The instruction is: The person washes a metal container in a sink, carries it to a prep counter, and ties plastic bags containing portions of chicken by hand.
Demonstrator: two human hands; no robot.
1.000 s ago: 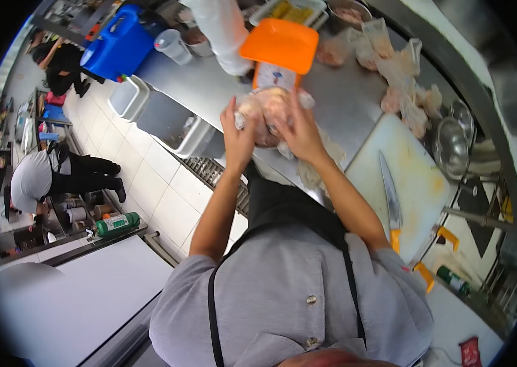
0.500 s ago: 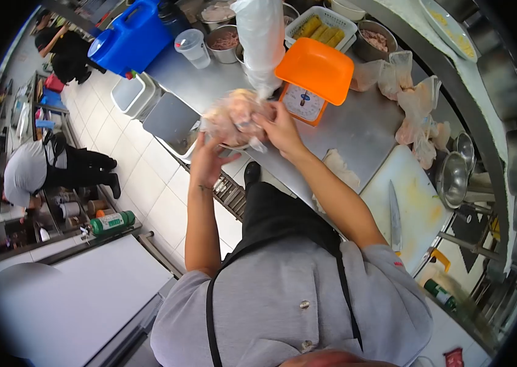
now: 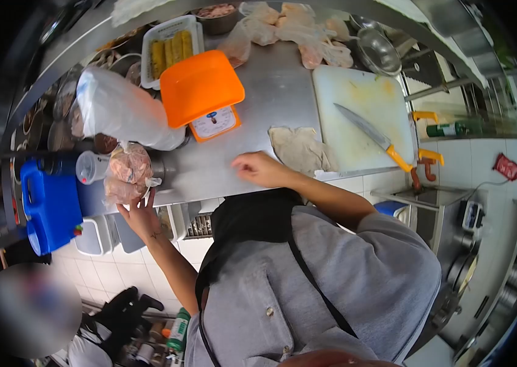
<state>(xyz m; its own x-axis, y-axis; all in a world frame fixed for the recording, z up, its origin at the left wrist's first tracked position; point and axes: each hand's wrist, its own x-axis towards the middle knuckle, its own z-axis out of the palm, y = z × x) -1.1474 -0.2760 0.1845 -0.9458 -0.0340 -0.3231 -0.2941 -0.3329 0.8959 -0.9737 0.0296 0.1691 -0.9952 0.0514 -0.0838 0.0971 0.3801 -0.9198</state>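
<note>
At the table's left front edge, my left hand has its fingers around the near side of a clear plastic bag of raw meat. The pieces look pale pink, perhaps chicken. My right hand hovers over the steel table with fingers loosely bent and a little apart, nothing in them. Just right of it lies a crumpled beige cloth. Behind the hands is a kitchen scale with an orange pan. A roll of clear plastic bags leans beside the scale.
A knife with a yellow handle lies on a white cutting board. More bagged meat and steel bowls are at the back. A blue jerrycan and a plastic cup stand left, near a basket of yellow food.
My right hand has let go of the bag of raw meat and moved right. The bag stays with my left hand. The view has turned toward the cutting board side.
</note>
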